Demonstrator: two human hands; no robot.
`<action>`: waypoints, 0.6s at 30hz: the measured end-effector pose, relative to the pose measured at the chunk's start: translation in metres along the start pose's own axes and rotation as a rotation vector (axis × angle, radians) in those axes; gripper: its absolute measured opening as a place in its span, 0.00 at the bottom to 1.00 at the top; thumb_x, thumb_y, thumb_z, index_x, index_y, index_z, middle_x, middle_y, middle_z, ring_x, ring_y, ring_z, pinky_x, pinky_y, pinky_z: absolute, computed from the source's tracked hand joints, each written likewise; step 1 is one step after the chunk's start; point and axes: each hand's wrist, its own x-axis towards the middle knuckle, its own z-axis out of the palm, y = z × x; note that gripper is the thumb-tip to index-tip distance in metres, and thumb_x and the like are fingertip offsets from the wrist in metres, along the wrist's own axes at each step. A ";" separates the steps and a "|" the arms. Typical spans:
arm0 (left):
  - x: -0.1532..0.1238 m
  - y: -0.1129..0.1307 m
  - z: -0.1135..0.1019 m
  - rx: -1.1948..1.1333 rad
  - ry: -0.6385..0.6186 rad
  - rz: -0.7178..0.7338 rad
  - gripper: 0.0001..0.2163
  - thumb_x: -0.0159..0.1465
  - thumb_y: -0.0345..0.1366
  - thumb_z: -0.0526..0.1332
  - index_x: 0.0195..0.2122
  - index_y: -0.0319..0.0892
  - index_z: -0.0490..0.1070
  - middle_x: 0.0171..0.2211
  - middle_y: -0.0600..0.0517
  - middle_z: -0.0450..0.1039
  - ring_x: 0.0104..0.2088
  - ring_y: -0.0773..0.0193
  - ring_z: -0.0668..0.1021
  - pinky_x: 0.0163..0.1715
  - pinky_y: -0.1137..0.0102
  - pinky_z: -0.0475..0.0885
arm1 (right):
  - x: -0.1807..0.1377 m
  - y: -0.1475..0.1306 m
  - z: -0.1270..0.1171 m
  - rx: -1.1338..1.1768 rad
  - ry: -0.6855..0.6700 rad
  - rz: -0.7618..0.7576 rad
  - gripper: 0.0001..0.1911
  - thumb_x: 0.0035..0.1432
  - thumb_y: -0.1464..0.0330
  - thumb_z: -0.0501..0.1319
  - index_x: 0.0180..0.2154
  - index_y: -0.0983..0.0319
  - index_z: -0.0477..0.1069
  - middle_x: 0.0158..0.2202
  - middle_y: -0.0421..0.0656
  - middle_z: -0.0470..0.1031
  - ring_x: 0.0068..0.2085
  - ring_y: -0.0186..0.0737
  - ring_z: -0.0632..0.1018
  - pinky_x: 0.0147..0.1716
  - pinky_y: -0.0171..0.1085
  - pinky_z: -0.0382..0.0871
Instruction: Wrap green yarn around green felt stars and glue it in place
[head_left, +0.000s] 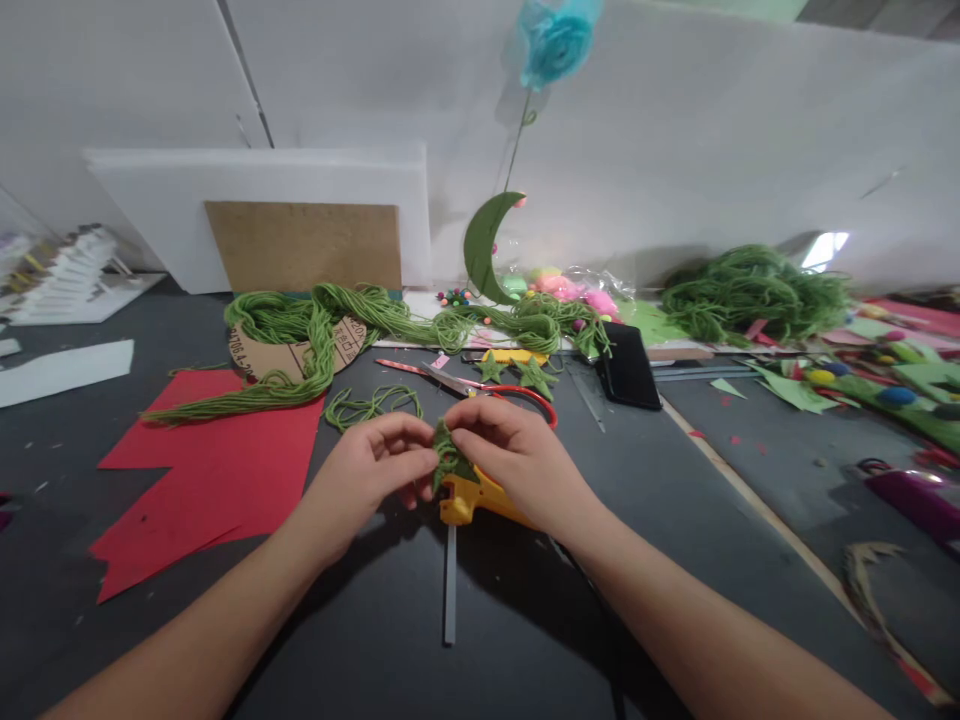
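Note:
Between the fingertips of both hands is a small green star [453, 462] with green yarn on it. My left hand [382, 465] pinches its left edge, and my right hand [517, 455] grips its upper right. Just beneath lies a yellow glue gun [459, 503], partly covered by my right hand, with a pale glue stick [450, 590] poking out towards me. Loose green yarn [375, 403] lies beyond my left hand. Red-handled scissors [457, 381] rest behind the hands, near two finished-looking green stars [534, 376].
Red paper [217, 470] lies at left under a yarn skein [322, 350]. A black phone [630, 368] sits at right. A green crescent moon [480, 245] leans at the back, near a yarn heap [754, 295]. A dark cord [611, 610] runs towards the front edge.

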 end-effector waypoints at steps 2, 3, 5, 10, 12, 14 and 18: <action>0.000 0.001 0.002 -0.009 0.013 -0.017 0.04 0.51 0.32 0.62 0.28 0.39 0.67 0.18 0.58 0.67 0.19 0.69 0.72 0.19 0.75 0.67 | -0.001 -0.001 -0.001 -0.060 0.011 -0.032 0.05 0.54 0.73 0.54 0.34 0.62 0.67 0.30 0.39 0.70 0.32 0.32 0.72 0.34 0.33 0.65; 0.001 0.001 0.002 -0.016 0.032 -0.015 0.04 0.51 0.31 0.61 0.28 0.39 0.67 0.18 0.58 0.67 0.19 0.69 0.73 0.19 0.75 0.67 | -0.002 -0.002 -0.001 -0.122 0.031 -0.071 0.05 0.54 0.73 0.54 0.34 0.62 0.66 0.31 0.40 0.70 0.32 0.33 0.72 0.34 0.33 0.65; 0.002 0.001 0.002 -0.014 0.080 0.006 0.05 0.51 0.31 0.61 0.28 0.39 0.66 0.18 0.57 0.68 0.20 0.69 0.73 0.21 0.75 0.68 | -0.004 -0.004 -0.003 -0.303 0.082 -0.204 0.03 0.54 0.73 0.55 0.33 0.63 0.66 0.31 0.41 0.70 0.34 0.35 0.71 0.35 0.35 0.64; 0.003 -0.002 0.000 0.050 0.153 0.042 0.05 0.51 0.32 0.61 0.28 0.38 0.66 0.17 0.57 0.69 0.19 0.70 0.73 0.22 0.75 0.69 | -0.006 -0.007 -0.005 -0.772 0.118 -0.513 0.06 0.56 0.73 0.53 0.30 0.64 0.68 0.33 0.45 0.68 0.36 0.40 0.68 0.37 0.39 0.61; 0.002 -0.003 0.002 0.070 0.162 0.034 0.05 0.51 0.32 0.61 0.28 0.39 0.66 0.16 0.57 0.69 0.19 0.70 0.73 0.22 0.75 0.69 | -0.006 -0.006 -0.003 -0.848 0.113 -0.542 0.07 0.56 0.73 0.53 0.30 0.64 0.69 0.32 0.46 0.69 0.36 0.40 0.67 0.37 0.40 0.61; 0.002 -0.002 0.004 0.095 0.177 0.034 0.05 0.51 0.33 0.61 0.28 0.39 0.65 0.16 0.58 0.69 0.19 0.70 0.73 0.21 0.76 0.68 | -0.007 -0.006 -0.001 -0.887 0.107 -0.556 0.08 0.56 0.73 0.53 0.29 0.65 0.69 0.32 0.46 0.69 0.35 0.40 0.67 0.36 0.40 0.61; 0.000 0.002 0.009 0.203 0.208 0.048 0.04 0.51 0.32 0.60 0.28 0.39 0.66 0.16 0.59 0.67 0.19 0.71 0.72 0.20 0.77 0.67 | -0.009 -0.006 0.004 -0.912 0.109 -0.541 0.06 0.54 0.73 0.54 0.26 0.64 0.67 0.30 0.45 0.69 0.34 0.40 0.67 0.36 0.40 0.60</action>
